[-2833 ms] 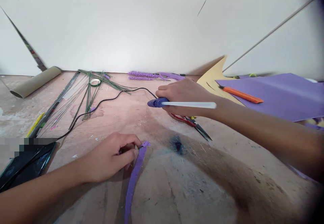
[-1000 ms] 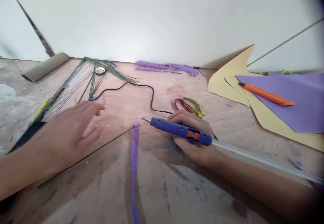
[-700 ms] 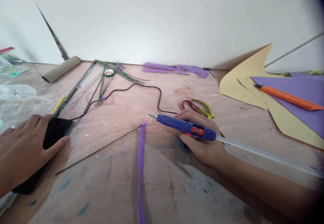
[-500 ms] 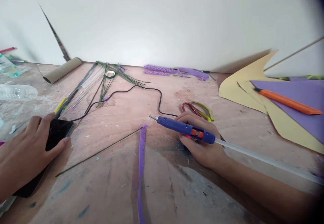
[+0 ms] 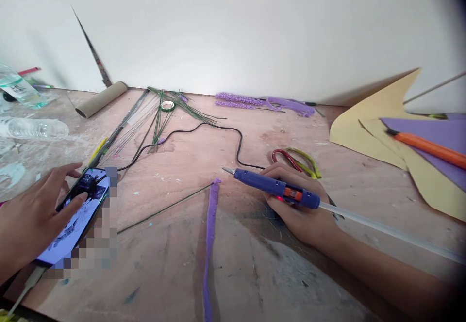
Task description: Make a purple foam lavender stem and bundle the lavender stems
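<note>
My left hand (image 5: 36, 217) rests at a smartphone (image 5: 82, 222) whose screen is lit, its thumb on the glass and its fingers apart near the top edge. A charging cable (image 5: 31, 281) runs into the phone's lower end. In my right hand (image 5: 307, 225) is a blue hot glue gun (image 5: 257, 181), metal nozzle pointing left. A long clear glue stick (image 5: 367, 225) extends out of its back, and a small red light glows by my fingers. Left of the nozzle lie a purple fringed strip (image 5: 210, 225) and a green stem wire (image 5: 167, 207), joined at the strip's top.
Behind lie green wires (image 5: 156, 123), a tape roll (image 5: 168, 106), purple fuzzy stems (image 5: 238, 101) and a cardboard tube (image 5: 102, 100). Scissors (image 5: 287, 159) sit beyond my right hand. Yellow paper (image 5: 367, 142) and an orange cutter (image 5: 433, 147) are right; plastic bottles (image 5: 36, 129) left.
The phone's dark screen has lit up. My left thumb has moved from the phone's edge onto its screen. The view has shifted slightly left; the glue gun stays in my right hand.
</note>
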Action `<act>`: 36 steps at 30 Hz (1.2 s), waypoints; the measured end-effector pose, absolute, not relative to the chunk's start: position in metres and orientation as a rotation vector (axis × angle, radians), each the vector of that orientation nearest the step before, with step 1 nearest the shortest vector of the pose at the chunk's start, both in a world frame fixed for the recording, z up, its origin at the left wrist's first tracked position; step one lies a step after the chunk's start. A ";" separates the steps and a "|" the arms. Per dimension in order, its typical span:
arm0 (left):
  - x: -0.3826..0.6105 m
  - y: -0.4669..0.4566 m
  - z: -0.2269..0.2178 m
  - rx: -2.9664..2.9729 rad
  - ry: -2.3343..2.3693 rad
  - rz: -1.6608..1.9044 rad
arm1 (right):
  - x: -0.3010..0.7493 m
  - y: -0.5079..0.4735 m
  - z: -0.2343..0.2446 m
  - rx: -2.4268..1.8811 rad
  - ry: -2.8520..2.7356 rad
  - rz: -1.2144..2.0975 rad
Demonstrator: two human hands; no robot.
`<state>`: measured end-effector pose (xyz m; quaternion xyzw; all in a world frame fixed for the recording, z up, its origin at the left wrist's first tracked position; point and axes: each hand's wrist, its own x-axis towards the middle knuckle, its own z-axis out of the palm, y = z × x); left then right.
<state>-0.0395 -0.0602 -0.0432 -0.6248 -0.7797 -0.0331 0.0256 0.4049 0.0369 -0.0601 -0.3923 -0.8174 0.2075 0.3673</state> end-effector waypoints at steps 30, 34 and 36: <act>-0.040 -0.048 -0.040 -2.041 -2.544 -0.285 | 0.403 0.038 -0.062 -0.995 -2.114 0.496; -0.041 -0.047 -0.042 -2.025 -2.549 -0.294 | 0.403 0.037 -0.060 -0.996 -2.139 0.499; -0.041 -0.047 -0.043 -2.024 -2.555 -0.304 | 0.403 0.037 -0.059 -1.003 -2.145 0.498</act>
